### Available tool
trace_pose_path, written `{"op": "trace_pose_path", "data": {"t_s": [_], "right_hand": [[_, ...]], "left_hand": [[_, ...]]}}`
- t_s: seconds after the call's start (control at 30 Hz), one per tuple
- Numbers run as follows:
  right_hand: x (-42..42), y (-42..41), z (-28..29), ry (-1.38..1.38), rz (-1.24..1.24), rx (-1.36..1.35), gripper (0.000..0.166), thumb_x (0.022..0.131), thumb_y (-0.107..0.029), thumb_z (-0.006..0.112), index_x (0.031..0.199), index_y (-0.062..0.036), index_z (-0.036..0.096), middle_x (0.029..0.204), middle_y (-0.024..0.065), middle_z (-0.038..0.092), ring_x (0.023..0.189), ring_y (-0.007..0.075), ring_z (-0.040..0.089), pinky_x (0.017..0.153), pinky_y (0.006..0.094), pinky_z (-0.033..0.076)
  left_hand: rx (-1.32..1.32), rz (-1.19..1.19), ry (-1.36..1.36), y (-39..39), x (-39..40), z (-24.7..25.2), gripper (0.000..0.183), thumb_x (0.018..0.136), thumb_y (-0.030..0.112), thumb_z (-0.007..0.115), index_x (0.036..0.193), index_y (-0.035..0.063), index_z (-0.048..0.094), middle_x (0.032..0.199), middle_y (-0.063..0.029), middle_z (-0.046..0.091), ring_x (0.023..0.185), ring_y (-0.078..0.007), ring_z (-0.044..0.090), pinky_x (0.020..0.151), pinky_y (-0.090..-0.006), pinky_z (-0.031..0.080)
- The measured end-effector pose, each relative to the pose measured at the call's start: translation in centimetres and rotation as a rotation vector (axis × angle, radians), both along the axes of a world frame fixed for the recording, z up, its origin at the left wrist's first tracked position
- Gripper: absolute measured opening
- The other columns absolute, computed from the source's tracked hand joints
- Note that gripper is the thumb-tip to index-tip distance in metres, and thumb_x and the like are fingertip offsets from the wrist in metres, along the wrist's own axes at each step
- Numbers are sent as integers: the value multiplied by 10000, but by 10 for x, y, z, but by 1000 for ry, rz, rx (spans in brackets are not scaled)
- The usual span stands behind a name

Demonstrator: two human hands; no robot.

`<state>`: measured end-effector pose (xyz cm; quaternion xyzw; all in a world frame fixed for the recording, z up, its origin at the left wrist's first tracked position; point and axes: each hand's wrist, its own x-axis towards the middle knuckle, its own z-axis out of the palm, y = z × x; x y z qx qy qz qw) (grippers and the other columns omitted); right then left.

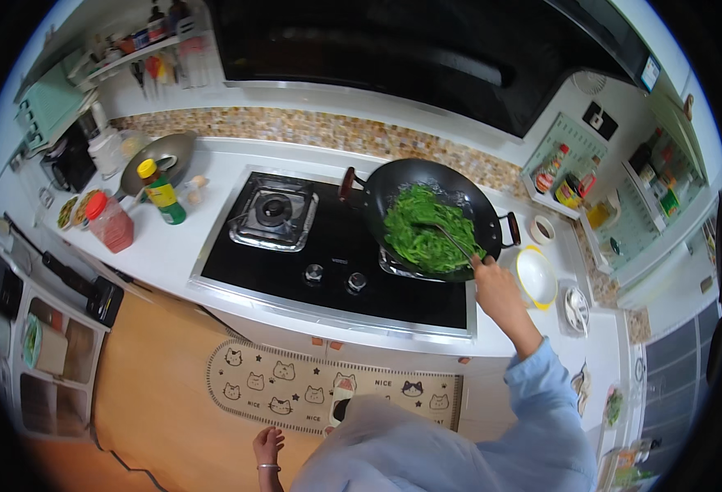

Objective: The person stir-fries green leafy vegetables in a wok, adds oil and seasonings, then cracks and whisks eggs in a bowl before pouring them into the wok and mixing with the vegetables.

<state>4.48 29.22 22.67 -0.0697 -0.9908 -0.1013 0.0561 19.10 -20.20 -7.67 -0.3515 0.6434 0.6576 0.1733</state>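
Observation:
My right hand [495, 284] grips the handle of a cooking spatula [453, 240], whose head is buried in chopped leafy greens [428, 227]. The bright green heap fills the middle and front of a black wok [392, 178] with two dark-red side handles. That wok sits over the right burner of a black glass gas hob [336, 295]. My left hand [267, 444] hangs low beside my body, away from the counter, with nothing in its loosely bent fingers. Right of the wok stand a white bowl with a yellow rim [536, 280] and a small cup of dark liquid [542, 230].
On the left counter stand a red-lidded jar [110, 222], a yellow-capped green bottle [163, 194] and a metal pan [167, 160]. A dish with a white spoon [575, 310] lies at the right. The range hood [373, 55] overhangs the hob; a cat-print mat [281, 387] covers the floor.

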Motion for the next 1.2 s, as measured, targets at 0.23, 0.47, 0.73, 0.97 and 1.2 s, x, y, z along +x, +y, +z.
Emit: {"op": "trace_pose_path", "data": {"t_s": [0.23,0.47,0.73,0.97,1.2], "right_hand": [[12,40,59,70,-81,-98,407,752,-24,597,1150,-108,582,880,151,591,770,322,613,668,429,496],[47,41,161,-231,-243,45,369,677,-10,651,1006,-173,690,782,119,605,790,305,605,693,409,472],[-4,48,102,-174,-121,-99,388,619,13,656,987,-107,684,817,158,605,808,324,568,708,411,448],[-6,-47,88,22,-351,-393,433,552,106,651,977,26,653,810,203,623,828,314,617,768,362,466],[18,-13,13,333,-273,-319,478,707,104,573,1177,22,536,1082,180,594,976,301,583,929,346,420]], "left_hand": [[-8,-175,64,13,-78,7,289,890,198,547,1088,-12,567,904,-85,659,724,-144,635,591,-247,506],[27,-297,31,14,-128,3,225,880,158,547,1027,-9,581,852,-76,656,664,-139,626,538,-233,492],[3,-596,159,-14,-189,2,276,880,194,564,1049,-21,600,819,-63,650,710,-122,622,615,-246,510],[-12,-365,331,-105,-295,40,249,903,178,538,1066,-2,589,846,-58,649,769,-111,615,656,-245,502],[-520,-268,1021,-109,-490,111,281,837,86,563,1094,-28,562,983,-192,607,872,-306,609,787,-355,493]]}}
